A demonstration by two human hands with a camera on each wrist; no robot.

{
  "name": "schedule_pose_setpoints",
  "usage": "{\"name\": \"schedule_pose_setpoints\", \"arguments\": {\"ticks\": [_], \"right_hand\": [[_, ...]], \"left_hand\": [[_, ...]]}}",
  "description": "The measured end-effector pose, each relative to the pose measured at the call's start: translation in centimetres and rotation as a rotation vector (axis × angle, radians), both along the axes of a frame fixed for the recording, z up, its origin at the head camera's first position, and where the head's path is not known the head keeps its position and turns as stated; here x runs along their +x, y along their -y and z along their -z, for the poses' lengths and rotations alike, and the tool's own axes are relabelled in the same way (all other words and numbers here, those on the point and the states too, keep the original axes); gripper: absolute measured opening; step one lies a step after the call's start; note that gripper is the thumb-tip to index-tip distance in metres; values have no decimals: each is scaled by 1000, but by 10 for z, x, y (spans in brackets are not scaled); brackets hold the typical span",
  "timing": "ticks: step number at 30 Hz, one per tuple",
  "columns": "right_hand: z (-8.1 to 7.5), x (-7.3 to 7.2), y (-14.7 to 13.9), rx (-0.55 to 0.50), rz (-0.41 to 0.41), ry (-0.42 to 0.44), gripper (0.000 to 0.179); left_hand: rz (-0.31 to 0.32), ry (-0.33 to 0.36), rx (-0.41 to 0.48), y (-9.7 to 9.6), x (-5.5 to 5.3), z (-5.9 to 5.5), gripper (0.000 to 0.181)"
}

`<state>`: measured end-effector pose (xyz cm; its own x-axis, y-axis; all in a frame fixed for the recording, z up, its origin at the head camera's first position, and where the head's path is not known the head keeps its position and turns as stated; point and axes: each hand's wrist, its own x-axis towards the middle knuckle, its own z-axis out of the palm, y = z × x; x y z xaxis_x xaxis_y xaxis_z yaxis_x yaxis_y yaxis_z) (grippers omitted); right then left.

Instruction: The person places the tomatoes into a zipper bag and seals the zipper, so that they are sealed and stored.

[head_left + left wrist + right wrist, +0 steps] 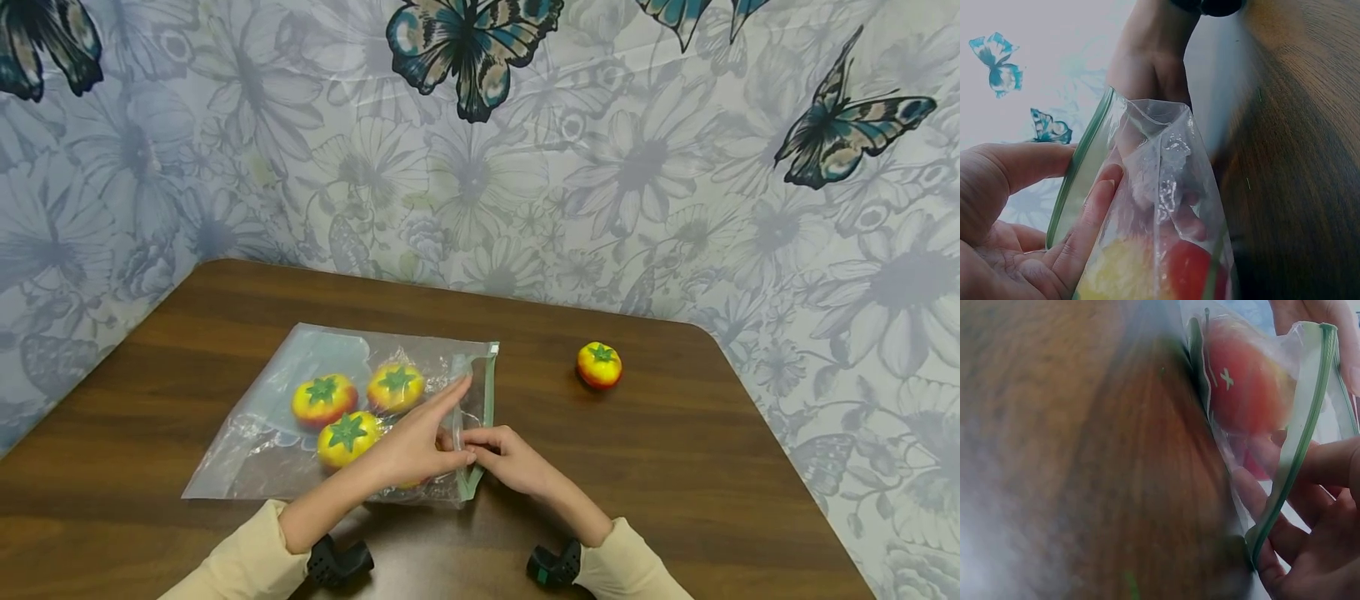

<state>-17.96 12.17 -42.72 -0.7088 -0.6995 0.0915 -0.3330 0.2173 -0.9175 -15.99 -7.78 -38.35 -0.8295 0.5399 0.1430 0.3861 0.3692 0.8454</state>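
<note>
A clear zip bag (pixel 258 467) with a green-edged mouth lies on the table, mouth to the right. Inside it are several yellow-and-red tomatoes (pixel 324 400) with green star-shaped tops. My left hand (pixel 408 442) is at the mouth, thumb and fingers spread and touching the film beside the green zip strip (pixel 1063 194). Through that mouth reaches my right hand (pixel 517 462), its fingers (pixel 1191 225) seen through the film close to a red tomato (pixel 1244 381). Whether they touch it is hard to tell. Another tomato (pixel 599 365) sits outside the bag, at the right.
The brown wooden table (pixel 675 467) has rounded far corners and meets a butterfly-patterned wall covering (pixel 495 192). Black straps with small devices (pixel 339 560) are worn at both wrists, below cream sleeves (pixel 247 554).
</note>
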Motion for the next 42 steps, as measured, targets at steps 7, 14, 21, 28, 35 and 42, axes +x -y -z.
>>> {"name": "schedule_pose_setpoints", "arguments": {"ticks": [7,14,21,28,35,42], "right_hand": [[-6,3,-2,8,10,72,28],[-1,3,-2,9,46,73,26],[-4,0,-5,-32,96,127,29],[-16,-8,-26,-96,157,109,33],[-38,-21,-62,-186,350,-70,31],[-57,-30,-104,-217,623,-150,34]], "left_hand": [[9,-27,-8,-2,-2,-1,90],[16,-19,10,-1,0,1,88],[7,12,6,0,1,1,89],[0,18,9,-1,1,1,91],[-17,11,-1,-2,0,1,92],[-7,2,5,-3,0,2,90]]}}
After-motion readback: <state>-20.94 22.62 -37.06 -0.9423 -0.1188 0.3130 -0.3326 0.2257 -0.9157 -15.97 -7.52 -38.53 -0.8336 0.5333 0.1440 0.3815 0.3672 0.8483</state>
